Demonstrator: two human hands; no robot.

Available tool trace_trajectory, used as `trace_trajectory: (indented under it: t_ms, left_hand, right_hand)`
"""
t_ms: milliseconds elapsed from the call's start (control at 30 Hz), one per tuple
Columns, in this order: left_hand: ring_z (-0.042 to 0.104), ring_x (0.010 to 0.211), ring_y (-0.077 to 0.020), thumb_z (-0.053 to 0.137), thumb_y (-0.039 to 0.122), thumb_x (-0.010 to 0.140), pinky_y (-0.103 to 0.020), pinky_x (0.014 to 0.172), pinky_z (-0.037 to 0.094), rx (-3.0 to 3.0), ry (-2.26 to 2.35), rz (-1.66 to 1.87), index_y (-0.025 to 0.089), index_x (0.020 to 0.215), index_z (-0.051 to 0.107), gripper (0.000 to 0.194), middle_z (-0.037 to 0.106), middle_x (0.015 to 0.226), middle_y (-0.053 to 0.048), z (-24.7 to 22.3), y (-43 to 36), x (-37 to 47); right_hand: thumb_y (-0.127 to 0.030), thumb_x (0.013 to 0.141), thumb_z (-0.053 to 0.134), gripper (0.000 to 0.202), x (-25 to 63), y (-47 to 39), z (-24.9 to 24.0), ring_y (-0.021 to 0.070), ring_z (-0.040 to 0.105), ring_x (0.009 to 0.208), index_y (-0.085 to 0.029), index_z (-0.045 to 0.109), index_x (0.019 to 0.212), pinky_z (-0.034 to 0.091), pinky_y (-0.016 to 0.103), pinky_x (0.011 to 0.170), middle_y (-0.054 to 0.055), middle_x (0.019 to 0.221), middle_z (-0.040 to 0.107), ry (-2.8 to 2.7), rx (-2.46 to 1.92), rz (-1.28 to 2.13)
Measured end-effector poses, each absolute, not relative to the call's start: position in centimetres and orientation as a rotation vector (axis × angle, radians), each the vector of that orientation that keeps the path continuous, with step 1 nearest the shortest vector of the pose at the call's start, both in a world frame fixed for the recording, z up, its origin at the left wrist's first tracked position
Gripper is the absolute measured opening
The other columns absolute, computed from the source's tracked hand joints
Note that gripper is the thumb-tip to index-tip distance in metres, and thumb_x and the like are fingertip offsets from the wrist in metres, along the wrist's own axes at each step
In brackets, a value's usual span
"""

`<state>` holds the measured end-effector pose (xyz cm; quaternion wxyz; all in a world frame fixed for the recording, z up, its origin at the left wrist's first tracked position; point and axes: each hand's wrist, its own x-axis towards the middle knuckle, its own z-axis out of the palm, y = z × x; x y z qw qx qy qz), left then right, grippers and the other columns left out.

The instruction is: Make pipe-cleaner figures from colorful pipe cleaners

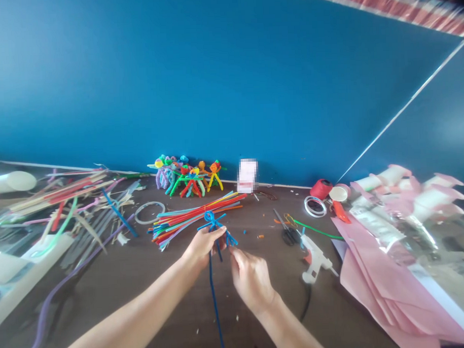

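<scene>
My left hand (206,244) is closed around a blue pipe cleaner figure (212,221), which has a loop at its top and short arms sticking out. One long blue stem hangs from it toward the table's front. My right hand (251,275) pinches the bent, folded blue end at the figure's right side, fingertips together. Just behind the hands lies a bundle of pipe cleaners (191,216) in red, yellow, green, light blue and other colours. Several finished pipe cleaner figures (194,178) stand against the blue wall.
A white glue gun (314,260) and dark-handled scissors (287,230) lie to the right. Pink sheets (384,290) and white spools (434,202) fill the far right. On the left are a white ring (149,213), sticks (65,192) and a purple strip (50,302).
</scene>
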<state>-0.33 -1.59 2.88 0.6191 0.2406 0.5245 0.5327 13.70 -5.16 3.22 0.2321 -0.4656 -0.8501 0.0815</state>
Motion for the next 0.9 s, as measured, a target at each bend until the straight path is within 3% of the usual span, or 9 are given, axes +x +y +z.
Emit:
trace_trajectory:
  t_ms: [200,367,600,733,900]
  left_hand:
    - [0.056,0.051,-0.0104,0.067,0.020,0.058,-0.022,0.051,0.044,0.516,1.144,1.110,0.013,0.065,0.053,0.016,0.059,0.055,0.001,3.8,-1.8,-0.8]
    - [0.059,0.054,-0.0127,0.069,0.027,0.055,-0.022,0.051,0.043,0.679,1.162,1.005,0.013,0.065,0.052,0.024,0.060,0.056,0.000,4.6,-1.9,-1.0]
    - [0.060,0.055,-0.0143,0.069,0.029,0.054,-0.021,0.048,0.041,0.856,1.179,0.911,0.013,0.069,0.053,0.028,0.061,0.056,-0.001,5.1,-2.2,-1.2]
    - [0.060,0.057,-0.0158,0.068,0.027,0.054,-0.021,0.046,0.040,0.946,1.187,0.837,0.013,0.069,0.053,0.026,0.061,0.059,-0.001,5.4,-2.4,-1.1]
    - [0.053,0.049,-0.0099,0.069,0.022,0.052,-0.021,0.047,0.041,0.906,1.175,0.901,0.014,0.074,0.054,0.028,0.057,0.055,0.003,5.2,-2.6,-0.9]
  right_hand:
    - [-0.013,0.079,0.041,0.023,15.6,-3.4,3.4,0.0155,0.063,0.071,-0.021,0.059,0.091,0.041,0.020,0.063,0.003,0.078,0.067,-2.229,-1.371,0.273]
    - [-0.016,0.079,0.042,0.021,16.2,-2.4,4.2,0.0157,0.063,0.072,-0.021,0.060,0.088,0.041,0.021,0.065,0.003,0.079,0.068,-2.189,-1.419,0.299]
    - [-0.014,0.073,0.047,0.017,16.4,-1.6,4.4,0.0152,0.062,0.073,-0.021,0.061,0.079,0.041,0.021,0.063,0.001,0.077,0.067,-2.244,-1.425,0.647]
    - [-0.016,0.071,0.048,0.015,16.4,-1.4,4.7,0.0154,0.061,0.070,-0.021,0.061,0.078,0.039,0.022,0.061,0.001,0.074,0.066,-2.256,-1.425,0.683]
    - [-0.020,0.068,0.053,0.010,16.3,-1.2,5.0,0.0142,0.057,0.062,-0.020,0.063,0.066,0.036,0.022,0.059,0.000,0.063,0.063,-2.075,-1.390,0.957]
